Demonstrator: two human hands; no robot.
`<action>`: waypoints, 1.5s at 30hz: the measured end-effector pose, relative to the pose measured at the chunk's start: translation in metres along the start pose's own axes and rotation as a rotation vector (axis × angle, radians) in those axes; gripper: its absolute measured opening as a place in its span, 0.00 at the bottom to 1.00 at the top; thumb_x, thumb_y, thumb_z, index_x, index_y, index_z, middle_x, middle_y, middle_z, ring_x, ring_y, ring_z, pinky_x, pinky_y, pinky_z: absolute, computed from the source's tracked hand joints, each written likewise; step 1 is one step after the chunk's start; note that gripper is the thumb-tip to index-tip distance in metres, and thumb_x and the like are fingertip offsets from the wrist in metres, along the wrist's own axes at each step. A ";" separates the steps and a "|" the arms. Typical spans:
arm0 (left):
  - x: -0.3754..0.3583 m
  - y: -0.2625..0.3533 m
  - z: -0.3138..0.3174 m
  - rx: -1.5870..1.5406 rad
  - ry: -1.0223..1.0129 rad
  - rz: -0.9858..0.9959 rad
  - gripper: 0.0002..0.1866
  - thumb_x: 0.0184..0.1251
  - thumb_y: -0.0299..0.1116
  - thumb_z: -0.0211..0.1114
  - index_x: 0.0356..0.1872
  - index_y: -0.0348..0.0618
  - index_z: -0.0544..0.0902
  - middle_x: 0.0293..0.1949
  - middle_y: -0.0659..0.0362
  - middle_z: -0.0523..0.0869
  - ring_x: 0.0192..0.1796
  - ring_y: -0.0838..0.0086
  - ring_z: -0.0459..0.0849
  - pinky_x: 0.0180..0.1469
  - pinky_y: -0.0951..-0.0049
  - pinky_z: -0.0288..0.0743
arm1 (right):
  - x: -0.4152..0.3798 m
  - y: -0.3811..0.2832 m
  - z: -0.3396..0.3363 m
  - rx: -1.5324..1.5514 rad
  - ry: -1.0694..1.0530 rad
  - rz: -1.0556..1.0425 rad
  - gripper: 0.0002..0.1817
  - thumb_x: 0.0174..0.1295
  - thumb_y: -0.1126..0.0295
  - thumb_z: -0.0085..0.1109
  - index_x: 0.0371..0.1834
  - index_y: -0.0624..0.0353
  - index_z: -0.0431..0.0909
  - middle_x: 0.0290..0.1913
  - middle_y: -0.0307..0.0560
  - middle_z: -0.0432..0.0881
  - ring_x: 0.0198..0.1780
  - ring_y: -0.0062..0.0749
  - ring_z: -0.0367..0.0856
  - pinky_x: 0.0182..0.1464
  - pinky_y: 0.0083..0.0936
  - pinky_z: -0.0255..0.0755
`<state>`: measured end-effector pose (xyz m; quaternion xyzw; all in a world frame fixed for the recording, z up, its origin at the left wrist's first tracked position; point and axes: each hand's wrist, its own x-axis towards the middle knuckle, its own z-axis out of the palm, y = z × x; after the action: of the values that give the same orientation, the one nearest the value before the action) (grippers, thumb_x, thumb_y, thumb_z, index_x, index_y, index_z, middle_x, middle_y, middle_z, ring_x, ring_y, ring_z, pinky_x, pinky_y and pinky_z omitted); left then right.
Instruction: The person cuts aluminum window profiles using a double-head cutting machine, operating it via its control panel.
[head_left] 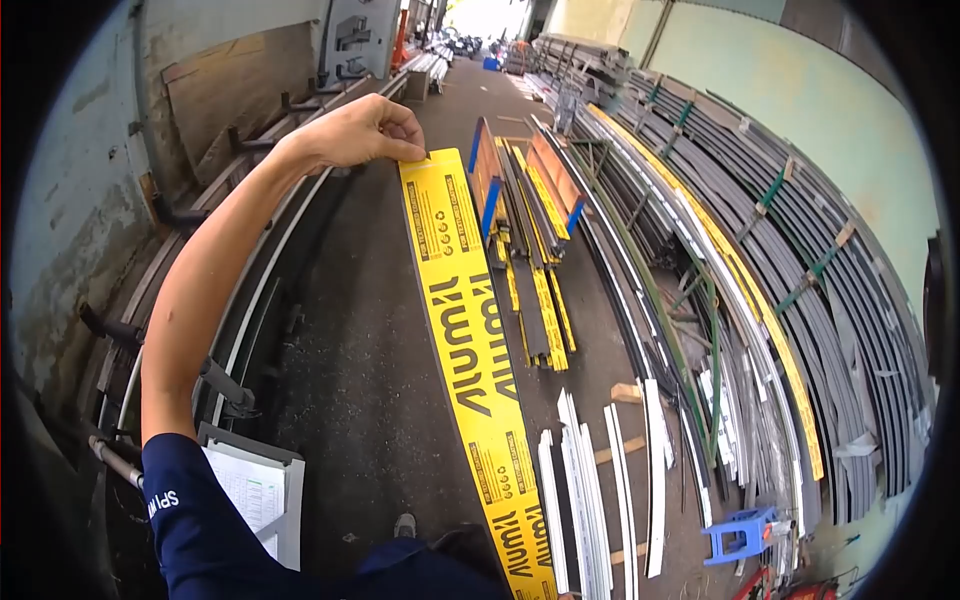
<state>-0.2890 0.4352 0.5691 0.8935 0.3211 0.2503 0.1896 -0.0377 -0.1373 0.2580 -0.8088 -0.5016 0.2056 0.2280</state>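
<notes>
My left hand reaches forward, thumb and fingers pinched on the far end of a long yellow protective film printed with black "alumil" lettering. The film runs down through the middle of the head view to the bottom edge, with a thin dark border along its left side. Whether it lies on a profile beneath is hard to tell. No clear part of my right hand shows. Just right of the film's far end stands a rack with brown boards, holding dark and yellow-wrapped profiles.
White profiles lie on wooden blocks at the lower right, near a blue plastic stool. Long grey profiles fill a rack along the right wall. A clipboard with papers lies at lower left, beside a metal rack.
</notes>
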 end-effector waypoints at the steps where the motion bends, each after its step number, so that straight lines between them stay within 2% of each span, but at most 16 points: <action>1: 0.004 -0.003 0.014 -0.013 -0.021 -0.002 0.09 0.65 0.32 0.69 0.37 0.36 0.84 0.31 0.62 0.85 0.34 0.82 0.77 0.40 0.76 0.71 | 0.001 0.001 -0.002 0.000 0.002 0.017 0.29 0.53 0.60 0.71 0.54 0.63 0.69 0.45 0.66 0.76 0.49 0.67 0.75 0.53 0.49 0.70; 4: 0.014 -0.004 0.051 0.029 -0.122 0.029 0.09 0.67 0.32 0.67 0.38 0.35 0.83 0.31 0.60 0.85 0.33 0.77 0.77 0.40 0.73 0.71 | 0.003 0.005 -0.006 0.005 0.003 0.054 0.30 0.53 0.59 0.70 0.54 0.62 0.69 0.46 0.66 0.76 0.50 0.67 0.75 0.54 0.49 0.69; 8: 0.020 0.003 0.093 0.000 -0.195 0.064 0.09 0.67 0.30 0.66 0.36 0.33 0.83 0.30 0.56 0.86 0.34 0.77 0.82 0.40 0.72 0.75 | 0.010 0.011 -0.008 0.016 0.008 0.082 0.30 0.54 0.59 0.70 0.55 0.62 0.68 0.47 0.66 0.75 0.51 0.67 0.74 0.55 0.48 0.69; 12: 0.011 -0.001 0.134 -0.036 -0.110 0.047 0.08 0.65 0.27 0.66 0.34 0.30 0.82 0.29 0.51 0.86 0.34 0.73 0.85 0.40 0.69 0.77 | 0.011 0.015 -0.008 0.020 0.006 0.108 0.30 0.54 0.58 0.69 0.56 0.61 0.68 0.49 0.66 0.74 0.52 0.66 0.73 0.55 0.48 0.68; 16: -0.003 0.000 0.160 0.092 -0.002 0.062 0.07 0.68 0.28 0.63 0.38 0.32 0.81 0.31 0.47 0.86 0.35 0.59 0.86 0.40 0.64 0.77 | 0.009 0.015 -0.007 0.030 -0.004 0.126 0.31 0.55 0.58 0.69 0.57 0.60 0.67 0.50 0.66 0.73 0.53 0.66 0.72 0.56 0.48 0.67; 22: -0.004 0.008 0.168 0.194 -0.059 -0.041 0.08 0.69 0.28 0.60 0.36 0.32 0.80 0.34 0.46 0.85 0.39 0.55 0.86 0.44 0.60 0.76 | 0.011 0.018 -0.008 0.028 -0.030 0.131 0.31 0.56 0.57 0.68 0.58 0.59 0.66 0.52 0.65 0.72 0.55 0.66 0.71 0.58 0.47 0.66; 23: -0.006 0.006 0.171 0.194 -0.059 -0.046 0.08 0.69 0.28 0.60 0.36 0.32 0.80 0.34 0.46 0.85 0.39 0.55 0.86 0.44 0.60 0.76 | 0.010 0.017 -0.010 0.032 -0.039 0.135 0.32 0.56 0.57 0.68 0.59 0.59 0.66 0.52 0.65 0.71 0.55 0.66 0.70 0.58 0.47 0.66; 25: -0.013 0.004 0.186 0.389 0.102 0.127 0.06 0.70 0.28 0.58 0.37 0.34 0.77 0.36 0.47 0.83 0.44 0.55 0.84 0.50 0.58 0.74 | 0.012 0.021 -0.011 0.031 -0.046 0.131 0.32 0.56 0.57 0.68 0.59 0.59 0.66 0.52 0.65 0.71 0.56 0.65 0.70 0.58 0.47 0.66; 26: -0.018 0.006 0.192 0.405 0.123 0.126 0.04 0.70 0.26 0.57 0.39 0.36 0.73 0.38 0.50 0.79 0.47 0.56 0.80 0.56 0.57 0.69 | 0.012 0.022 -0.012 0.029 -0.052 0.129 0.32 0.56 0.57 0.67 0.59 0.58 0.66 0.53 0.65 0.71 0.56 0.65 0.70 0.59 0.47 0.65; 30: -0.025 0.004 0.210 0.505 0.282 0.167 0.06 0.67 0.24 0.57 0.40 0.38 0.70 0.38 0.52 0.73 0.47 0.58 0.75 0.60 0.59 0.65 | 0.017 0.026 -0.016 0.024 -0.066 0.123 0.32 0.57 0.56 0.67 0.60 0.58 0.65 0.54 0.65 0.70 0.57 0.65 0.69 0.59 0.47 0.65; 31: -0.028 0.003 0.213 0.507 0.285 0.166 0.06 0.67 0.24 0.57 0.40 0.38 0.70 0.38 0.52 0.73 0.47 0.58 0.75 0.60 0.59 0.65 | 0.018 0.026 -0.016 0.026 -0.069 0.120 0.32 0.57 0.56 0.67 0.60 0.58 0.65 0.54 0.65 0.70 0.57 0.65 0.69 0.60 0.47 0.64; 33: -0.033 0.009 0.218 0.518 0.350 0.114 0.12 0.56 0.20 0.58 0.41 0.36 0.70 0.41 0.49 0.72 0.51 0.56 0.74 0.62 0.56 0.64 | 0.019 0.027 -0.018 0.026 -0.076 0.120 0.33 0.57 0.56 0.67 0.61 0.57 0.65 0.55 0.65 0.69 0.58 0.65 0.68 0.60 0.47 0.64; 38: -0.043 0.015 0.224 0.579 0.475 0.059 0.14 0.57 0.21 0.61 0.45 0.34 0.73 0.50 0.51 0.73 0.60 0.59 0.72 0.71 0.45 0.52 | 0.027 0.026 -0.022 0.021 -0.099 0.114 0.33 0.57 0.55 0.66 0.62 0.56 0.64 0.56 0.64 0.68 0.59 0.64 0.67 0.61 0.46 0.63; 42: -0.051 0.023 0.219 0.537 0.501 0.042 0.14 0.57 0.21 0.61 0.45 0.33 0.73 0.51 0.50 0.72 0.59 0.59 0.71 0.70 0.47 0.50 | 0.035 0.029 -0.025 0.015 -0.124 0.100 0.33 0.58 0.54 0.65 0.63 0.56 0.63 0.57 0.64 0.67 0.60 0.64 0.66 0.62 0.46 0.62; 44: -0.052 0.027 0.216 0.492 0.592 0.022 0.10 0.63 0.23 0.63 0.44 0.39 0.73 0.47 0.55 0.74 0.53 0.63 0.73 0.64 0.56 0.53 | 0.039 0.030 -0.026 0.013 -0.137 0.092 0.34 0.58 0.54 0.65 0.63 0.55 0.63 0.58 0.64 0.67 0.61 0.64 0.66 0.62 0.46 0.62; 45: -0.054 0.026 0.213 0.497 0.595 0.017 0.10 0.63 0.23 0.63 0.44 0.39 0.73 0.47 0.55 0.74 0.53 0.63 0.73 0.64 0.56 0.53 | 0.043 0.029 -0.027 0.012 -0.144 0.086 0.34 0.58 0.54 0.65 0.64 0.55 0.63 0.58 0.64 0.67 0.61 0.64 0.66 0.63 0.46 0.62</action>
<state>-0.1915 0.3419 0.3934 0.8031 0.4057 0.4147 -0.1362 0.0163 -0.1141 0.2585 -0.8114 -0.4802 0.2757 0.1870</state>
